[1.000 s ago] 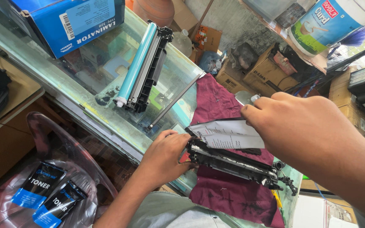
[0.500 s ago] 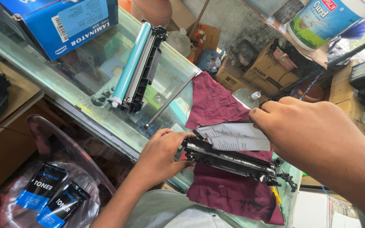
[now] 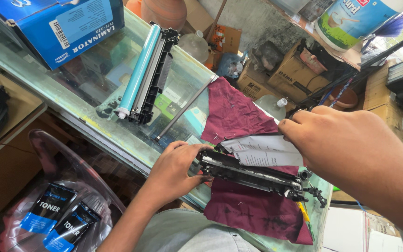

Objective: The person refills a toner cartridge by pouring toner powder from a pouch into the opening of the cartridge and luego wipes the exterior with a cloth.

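Observation:
My left hand point(image 3: 176, 170) grips the near end of a long black toner cartridge part point(image 3: 257, 176) that lies over a maroon cloth point(image 3: 253, 210) on the glass counter point(image 3: 94, 126). My right hand point(image 3: 350, 149) pinches a folded white sheet of printed paper point(image 3: 262, 150), which rests along the top of the cartridge part. Farther back on the glass lies a second cartridge section with a cyan drum point(image 3: 138, 70), and a thin metal rod point(image 3: 185, 108) stretches between it and the cloth.
A blue cardboard box point(image 3: 57, 25) sits at the counter's far left. Below the counter, a clear plastic bag holds blue-and-black toner pouches point(image 3: 57, 219). Cardboard boxes point(image 3: 295, 70), a plastic bottle point(image 3: 271, 105) and a white tub point(image 3: 355, 21) stand behind the counter.
The view has shifted slightly. My hands have kept their hold on the cartridge part and the paper, with the right hand edging the paper a little along the cartridge.

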